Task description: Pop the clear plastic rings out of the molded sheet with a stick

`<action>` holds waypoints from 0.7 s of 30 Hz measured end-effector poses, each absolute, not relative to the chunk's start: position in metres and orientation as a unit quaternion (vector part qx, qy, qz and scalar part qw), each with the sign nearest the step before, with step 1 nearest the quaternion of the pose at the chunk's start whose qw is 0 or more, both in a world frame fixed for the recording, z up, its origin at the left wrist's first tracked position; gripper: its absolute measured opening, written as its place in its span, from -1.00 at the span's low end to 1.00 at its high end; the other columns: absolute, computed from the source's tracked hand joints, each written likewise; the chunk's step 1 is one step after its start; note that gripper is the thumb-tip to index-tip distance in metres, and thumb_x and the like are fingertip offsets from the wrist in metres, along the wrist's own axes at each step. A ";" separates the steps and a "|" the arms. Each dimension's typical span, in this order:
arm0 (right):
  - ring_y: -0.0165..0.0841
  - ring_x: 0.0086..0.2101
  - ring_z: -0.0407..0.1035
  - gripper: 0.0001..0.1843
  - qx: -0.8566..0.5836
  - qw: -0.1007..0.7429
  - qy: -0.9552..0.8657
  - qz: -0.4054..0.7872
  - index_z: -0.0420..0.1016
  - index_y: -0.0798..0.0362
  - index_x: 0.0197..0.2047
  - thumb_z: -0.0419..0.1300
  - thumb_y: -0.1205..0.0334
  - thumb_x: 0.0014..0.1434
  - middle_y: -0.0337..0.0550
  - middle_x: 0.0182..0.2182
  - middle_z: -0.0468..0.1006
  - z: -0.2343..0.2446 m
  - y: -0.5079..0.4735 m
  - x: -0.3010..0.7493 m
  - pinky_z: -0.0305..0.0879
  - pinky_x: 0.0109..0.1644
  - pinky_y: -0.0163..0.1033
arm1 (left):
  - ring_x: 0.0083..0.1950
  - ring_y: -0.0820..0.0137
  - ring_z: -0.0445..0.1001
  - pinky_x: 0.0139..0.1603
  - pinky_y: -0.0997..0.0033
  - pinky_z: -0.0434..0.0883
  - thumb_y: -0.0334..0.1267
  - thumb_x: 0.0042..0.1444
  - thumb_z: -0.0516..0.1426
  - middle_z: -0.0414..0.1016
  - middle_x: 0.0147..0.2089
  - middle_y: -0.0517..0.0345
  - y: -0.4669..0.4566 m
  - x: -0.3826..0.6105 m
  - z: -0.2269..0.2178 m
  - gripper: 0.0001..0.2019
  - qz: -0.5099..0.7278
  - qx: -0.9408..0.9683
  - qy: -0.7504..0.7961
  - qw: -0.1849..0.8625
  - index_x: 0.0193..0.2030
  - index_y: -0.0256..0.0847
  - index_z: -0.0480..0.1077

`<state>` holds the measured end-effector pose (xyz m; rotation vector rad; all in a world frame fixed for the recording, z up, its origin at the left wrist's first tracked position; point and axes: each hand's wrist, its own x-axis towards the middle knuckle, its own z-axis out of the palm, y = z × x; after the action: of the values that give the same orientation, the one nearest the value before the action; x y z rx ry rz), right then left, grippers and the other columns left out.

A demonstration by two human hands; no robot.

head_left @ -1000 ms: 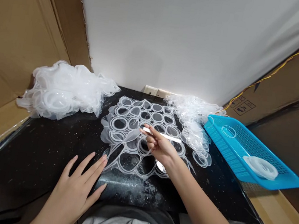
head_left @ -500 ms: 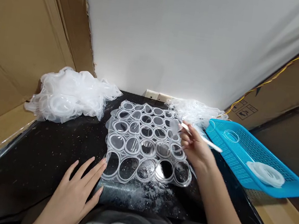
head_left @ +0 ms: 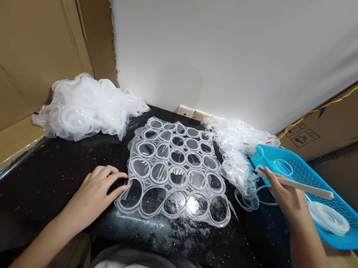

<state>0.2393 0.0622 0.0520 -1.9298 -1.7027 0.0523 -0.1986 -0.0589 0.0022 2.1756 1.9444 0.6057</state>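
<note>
On the black tabletop lies a clear plastic sheet of white-rimmed round cutouts in several rows. My left hand is at its left edge, fingers curled, with thumb and index finger at the edge, which curls up there. My right hand is closed around a long, flat, off-white stick-like tool near the blue basket; the tool's tip is too small to make out. A thin clear ring hangs under that hand; whether it is held I cannot tell.
The blue basket at right holds white rings. A heap of thin clear scraps lies behind the sheet, and a bigger whitish plastic pile stands at left. White powder dusts the front. Cardboard flanks the table.
My right hand has moved right, from over the sheet to beside the basket, with the tool. My left hand has curled its spread fingers at the sheet's edge, which now lifts slightly.
</note>
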 end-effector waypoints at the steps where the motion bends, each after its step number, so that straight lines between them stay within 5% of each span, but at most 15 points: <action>1: -0.14 -0.19 0.42 -0.62 -0.726 0.265 -0.634 0.023 0.55 0.10 -0.25 -0.02 0.07 0.14 0.03 -0.25 0.57 0.052 0.060 0.240 0.28 -0.17 -0.15 | -0.09 0.25 0.29 -0.08 0.19 0.27 -0.06 0.15 -0.02 0.38 -0.16 0.12 -0.057 -0.196 0.003 -0.72 0.206 0.730 0.645 0.093 -0.10 -0.09 0.36; 10: 0.03 -0.19 0.41 -0.66 -0.754 0.191 -0.629 -0.008 0.53 0.08 -0.36 0.04 0.04 0.07 0.16 -0.26 0.56 0.052 0.046 0.253 0.28 -0.26 -0.06 | -0.17 0.25 0.33 -0.12 0.22 0.28 -0.11 0.15 -0.04 0.41 -0.26 0.14 -0.057 -0.181 0.008 -0.77 0.234 0.722 0.639 0.126 -0.37 -0.13 0.36; 16: -0.08 -0.18 0.39 -0.60 -0.703 0.240 -0.670 0.009 0.53 0.07 -0.37 -0.04 0.01 0.09 0.12 -0.27 0.55 0.057 0.035 0.241 0.28 -0.14 -0.10 | -0.30 0.34 0.42 -0.28 0.42 0.33 0.05 0.06 -0.02 0.48 -0.34 0.19 -0.066 -0.199 0.024 -0.68 0.305 0.622 0.683 0.231 -0.34 -0.13 0.38; 21: -0.08 -0.24 0.38 -0.44 -0.679 0.274 -0.681 0.020 0.55 0.09 -0.25 -0.12 -0.13 0.10 0.09 -0.32 0.52 0.064 0.030 0.221 0.29 -0.20 -0.04 | -0.40 0.35 0.42 -0.35 0.43 0.34 0.11 0.00 0.01 0.49 -0.40 0.20 -0.075 -0.221 0.022 -0.59 0.315 0.589 0.727 0.156 -0.17 -0.14 0.39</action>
<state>0.2208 0.0303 0.0640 -1.8256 -1.8303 0.0539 -0.2211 -0.0749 0.0224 1.6877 2.0824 0.9031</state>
